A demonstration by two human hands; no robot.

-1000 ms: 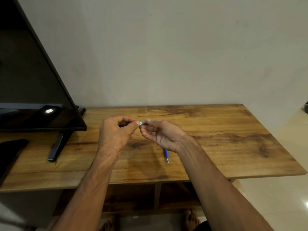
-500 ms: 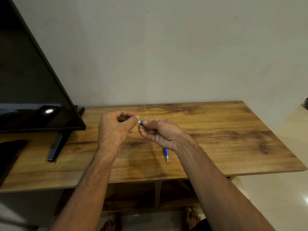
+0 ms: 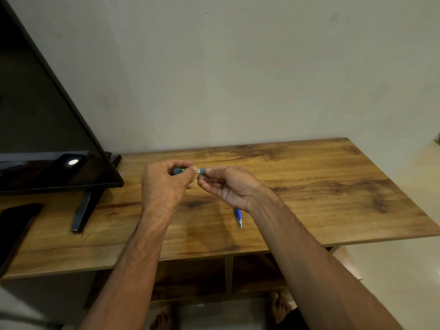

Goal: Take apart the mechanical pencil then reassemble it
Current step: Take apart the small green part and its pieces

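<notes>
A short teal mechanical pencil (image 3: 199, 171) is held level above the wooden table (image 3: 309, 186), most of it hidden by fingers. My left hand (image 3: 164, 184) pinches its left part between thumb and forefinger. My right hand (image 3: 228, 186) pinches its right end with the fingertips, palm turned up. The two hands nearly touch at the pencil's middle. A blue pen (image 3: 238, 217) with a silver tip lies on the table just below my right wrist, partly hidden by it.
A black television (image 3: 47, 139) stands on the table's left, its foot (image 3: 82, 210) reaching toward the front edge. A dark flat object (image 3: 14, 225) lies at the far left. A wall closes the back; open shelves sit under the table.
More of the teal pencil shows between the hands now than a second ago. Both hands have kept their place over the table's middle.
</notes>
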